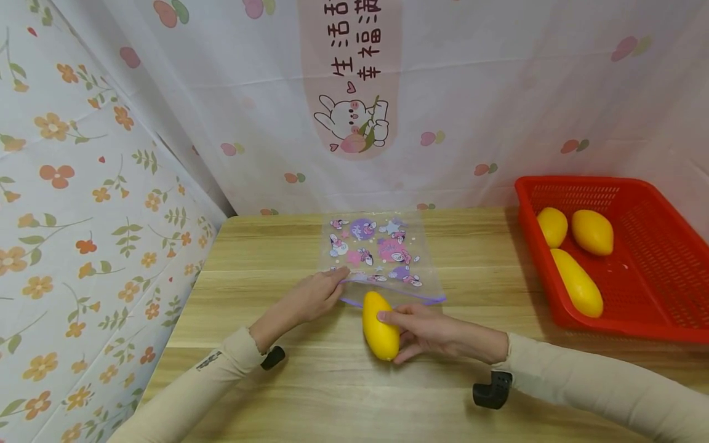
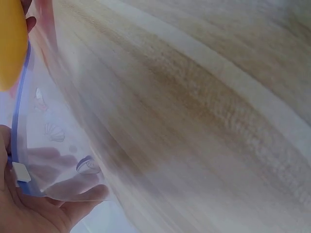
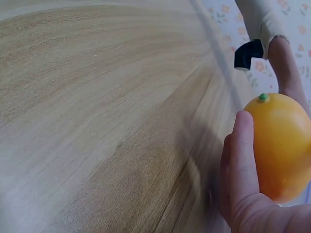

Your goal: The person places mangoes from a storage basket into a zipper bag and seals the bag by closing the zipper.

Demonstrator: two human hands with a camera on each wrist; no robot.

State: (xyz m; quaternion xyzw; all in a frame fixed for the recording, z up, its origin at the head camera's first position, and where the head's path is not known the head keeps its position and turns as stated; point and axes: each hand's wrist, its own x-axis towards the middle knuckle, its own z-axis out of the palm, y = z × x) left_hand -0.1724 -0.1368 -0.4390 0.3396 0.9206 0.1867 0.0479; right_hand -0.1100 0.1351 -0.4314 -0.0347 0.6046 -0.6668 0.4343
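Note:
A yellow mango (image 1: 374, 332) is held in my right hand (image 1: 429, 332), thumb on top and fingers beneath. In the right wrist view, the mango's green stem end (image 3: 263, 97) faces up beside the fingers. Just beyond it, a clear printed slider zip bag (image 1: 382, 249) lies on the wooden table, its purple-edged mouth partly parted toward me. My left hand (image 1: 316, 296) pinches the mouth's left corner. Seen from the left wrist, its fingers show through the plastic next to the white slider (image 2: 21, 172). The mango's far end overlaps the bag's mouth in the head view.
At the table's right side stands a red plastic basket (image 1: 645, 295) with three more yellow mangoes (image 1: 592, 232) against its left side. A white printed curtain (image 1: 471, 92) hangs behind the table, and a floral cloth (image 1: 83, 215) covers the left side.

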